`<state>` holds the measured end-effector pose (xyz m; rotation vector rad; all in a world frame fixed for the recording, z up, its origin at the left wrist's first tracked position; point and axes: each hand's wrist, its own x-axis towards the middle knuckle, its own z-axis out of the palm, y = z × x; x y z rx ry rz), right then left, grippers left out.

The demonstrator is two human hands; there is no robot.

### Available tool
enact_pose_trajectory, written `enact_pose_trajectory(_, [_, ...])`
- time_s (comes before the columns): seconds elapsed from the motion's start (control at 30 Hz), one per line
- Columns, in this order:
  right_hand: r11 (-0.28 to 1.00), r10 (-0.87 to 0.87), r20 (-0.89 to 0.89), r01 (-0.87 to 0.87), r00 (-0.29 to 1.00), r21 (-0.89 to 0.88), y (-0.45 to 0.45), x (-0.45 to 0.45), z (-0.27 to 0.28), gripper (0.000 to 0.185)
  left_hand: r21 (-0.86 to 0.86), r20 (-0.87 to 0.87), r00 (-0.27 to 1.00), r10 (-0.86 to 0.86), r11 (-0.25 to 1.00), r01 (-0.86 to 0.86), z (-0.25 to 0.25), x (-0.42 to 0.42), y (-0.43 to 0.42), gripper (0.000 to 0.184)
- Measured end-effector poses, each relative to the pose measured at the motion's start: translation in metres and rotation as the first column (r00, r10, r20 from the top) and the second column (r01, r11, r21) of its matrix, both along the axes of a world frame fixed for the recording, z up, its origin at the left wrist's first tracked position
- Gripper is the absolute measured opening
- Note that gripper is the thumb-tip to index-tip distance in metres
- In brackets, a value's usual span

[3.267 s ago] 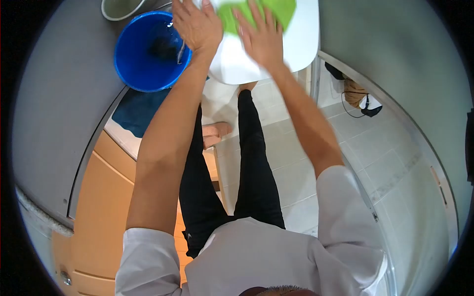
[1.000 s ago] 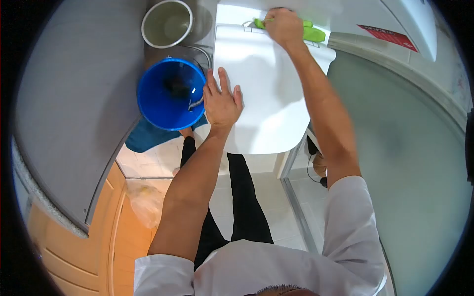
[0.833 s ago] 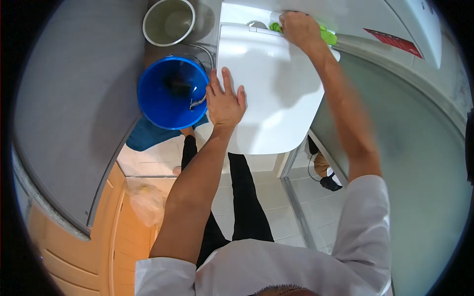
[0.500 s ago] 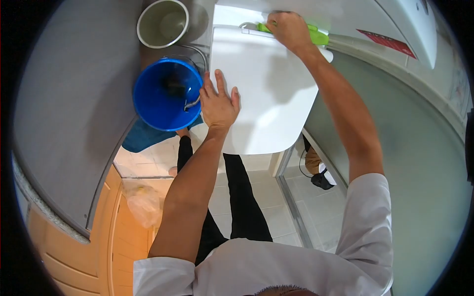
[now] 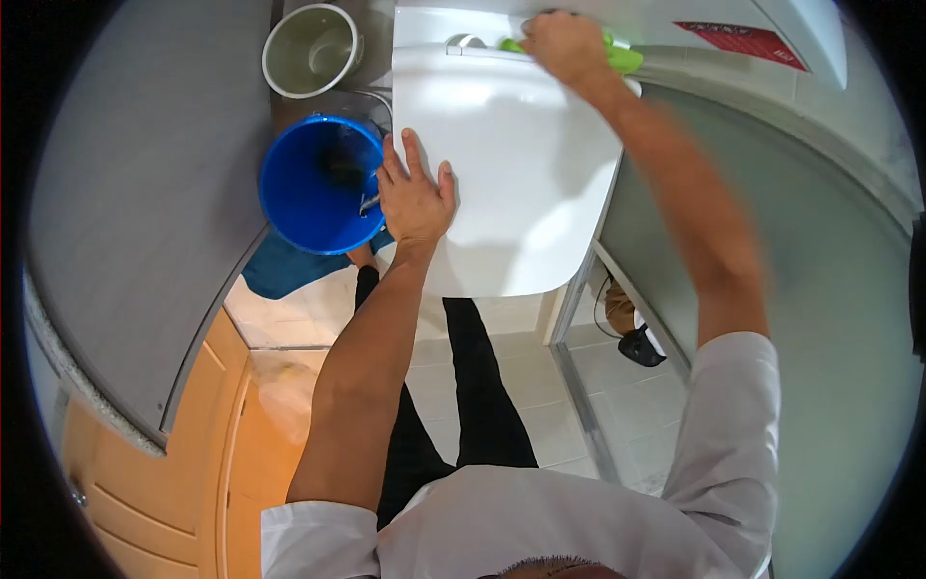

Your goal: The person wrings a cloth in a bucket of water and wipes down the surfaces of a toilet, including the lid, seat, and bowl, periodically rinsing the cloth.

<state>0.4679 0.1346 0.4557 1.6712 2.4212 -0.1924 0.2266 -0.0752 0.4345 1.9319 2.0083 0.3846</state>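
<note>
A white toilet lid [image 5: 521,183] lies lowered in front of me. My left hand [image 5: 415,198] rests on the lid's left side, fingers stretched out and apart, next to the blue bucket [image 5: 313,183]. My right hand [image 5: 567,46] is closed on a bright green cloth [image 5: 625,60] at the ledge behind the lid. Parts of the cloth stick out on both sides of the fist; the rest is hidden under it. A round chrome flush button [image 5: 467,41] shows to the left of the cloth.
A pale bin [image 5: 311,53] stands behind the bucket. A grey panel [image 5: 145,193] fills the left, with an orange wooden door [image 5: 154,434] below it. On the right is a frosted glass panel [image 5: 772,289]. A teal cloth [image 5: 289,270] lies under the bucket.
My right hand has shifted slightly with the cloth along the ledge, its forearm blurred by motion. My left hand stays flat on the lid. The view has shifted a little.
</note>
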Motion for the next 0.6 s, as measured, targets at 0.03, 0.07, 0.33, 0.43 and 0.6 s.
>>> enact_pose_trajectory(0.03, [0.999, -0.047, -0.073, 0.047, 0.996, -0.003, 0.003, -0.013, 0.005, 0.026, 0.008, 0.006, 1.000, 0.010, 1.000, -0.010, 0.001, 0.002, 0.002, 0.077])
enact_pose_trajectory(0.07, [0.996, -0.073, -0.093, 0.068, 0.993, -0.060, 0.004, -0.026, 0.009, 0.021, -0.025, 0.029, 0.999, 0.014, 1.000, -0.013, 0.002, 0.002, 0.001, 0.077])
enact_pose_trajectory(0.33, [0.965, -0.235, -0.347, 0.260, 0.908, 0.025, -0.001, -0.058, 0.005, 0.029, 0.002, 0.003, 1.000, -0.006, 1.000, 0.006, 0.002, 0.000, -0.001, 0.077])
enact_pose_trajectory(0.43, [0.931, -0.050, -0.474, 0.212, 0.879, 0.297, -0.023, -0.064, 0.024, 0.029, -0.043, 0.007, 1.000, 0.020, 0.999, -0.020, 0.003, -0.001, 0.002, 0.078])
enact_pose_trajectory(0.6, [0.972, -0.022, -0.452, 0.125, 0.892, 0.199, -0.028, -0.049, 0.004, 0.026, -0.081, 0.020, 1.000, 0.014, 0.997, -0.012, 0.006, -0.001, 0.003, 0.077])
